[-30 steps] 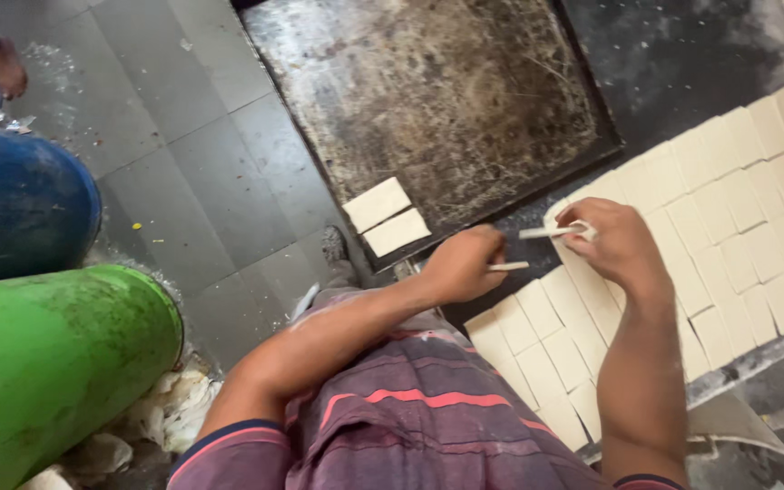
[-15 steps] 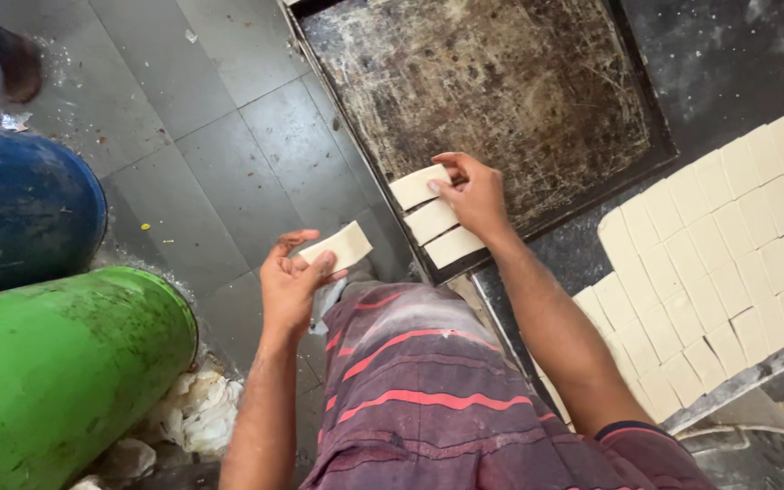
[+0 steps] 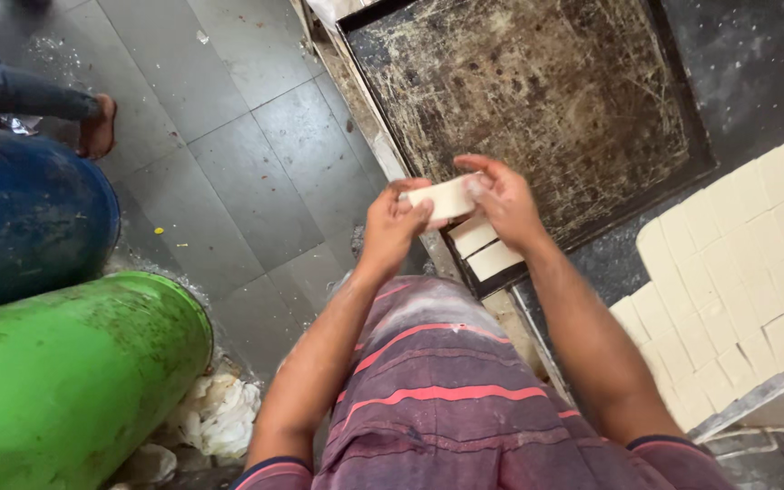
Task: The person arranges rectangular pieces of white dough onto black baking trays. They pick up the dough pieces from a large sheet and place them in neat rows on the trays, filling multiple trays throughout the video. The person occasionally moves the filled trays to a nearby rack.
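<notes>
Both hands grasp one pale square of dough (image 3: pixel 446 196) between them: the left hand (image 3: pixel 394 222) pinches its near edge, the right hand (image 3: pixel 501 201) curls fingers over its far side. Just below the grip, two more dough squares (image 3: pixel 485 249) lie side by side at the corner of a dark, stained metal tray (image 3: pixel 537 100). Off to the right of the grip, a cut dough sheet (image 3: pixel 746 272) covers the counter. Well to the left stand a green drum (image 3: pixel 65 381) and a blue drum (image 3: pixel 29 213) on the tiled floor (image 3: pixel 229 145).
</notes>
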